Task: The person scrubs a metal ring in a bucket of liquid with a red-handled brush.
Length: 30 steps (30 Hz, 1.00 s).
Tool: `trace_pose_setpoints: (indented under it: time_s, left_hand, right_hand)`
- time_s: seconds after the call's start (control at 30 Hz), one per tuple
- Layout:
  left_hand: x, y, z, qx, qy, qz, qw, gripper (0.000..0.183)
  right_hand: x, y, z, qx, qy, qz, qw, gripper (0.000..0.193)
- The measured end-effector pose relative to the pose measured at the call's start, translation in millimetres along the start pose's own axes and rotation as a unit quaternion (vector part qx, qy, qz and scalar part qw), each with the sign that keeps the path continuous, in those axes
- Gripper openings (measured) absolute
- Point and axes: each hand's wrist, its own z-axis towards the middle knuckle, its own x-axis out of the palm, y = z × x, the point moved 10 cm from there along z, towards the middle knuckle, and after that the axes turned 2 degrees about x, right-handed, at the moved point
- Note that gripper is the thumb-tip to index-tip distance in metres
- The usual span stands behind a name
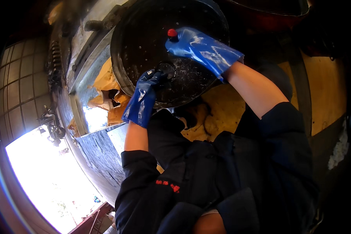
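A large round black tub (119, 74) of dark liquid with bubbles and specks lies in front of me. My right hand (189, 43), in a long blue rubber glove, is closed around a black handle with a red end (172, 34), above the tub. The rest of that tool is hidden by the glove. My left hand (148, 80), gloved in the same blue, is closed at the near left of the tub. Its fingers hold the edge of a small round dark part (167, 70) at the liquid's surface.
Brown cardboard or paper (113, 97) lies left of the tub, beside a metal frame (78, 113). Yellowish-brown sheeting (226, 111) shows below the tub. Another dark vessel with a reddish rim (277, 15) stands at the far right. A bright opening (46, 175) is at left.
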Motion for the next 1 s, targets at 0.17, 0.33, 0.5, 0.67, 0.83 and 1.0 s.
trace_pose_setpoints:
  time_s: [0.17,0.33,0.5,0.67,0.83,1.0]
  left_hand:
    - [-36.8,6.6,5.0,0.010,-0.033,-0.055,0.998,0.029]
    - [-26.4,13.9,23.6,0.083,-0.022,-0.049,0.995,0.031]
    - [-17.9,-16.9,7.6,0.121,-0.056,-0.077,0.988,0.027]
    - [-46.4,-7.3,20.7,0.092,-0.127,-0.075,0.985,0.021]
    - [-43.2,-1.9,31.4,0.087,-0.112,-0.116,0.983,0.021]
    - [-39.5,-20.2,13.1,0.059,-0.127,-0.185,0.973,0.024]
  right_hand:
    - [49.0,59.9,-29.3,-0.247,0.125,-0.011,0.961,0.023]
    - [59.8,32.0,-7.7,-0.124,0.098,-0.059,0.986,0.019]
    - [35.8,-20.8,9.3,0.059,0.028,0.002,0.998,0.035]
    - [54.0,-12.7,12.5,0.028,0.040,0.070,0.996,0.027]
    - [93.1,3.0,10.7,-0.102,0.133,0.065,0.984,0.024]
    - [44.8,-12.1,12.2,-0.021,-0.056,-0.002,0.998,0.021]
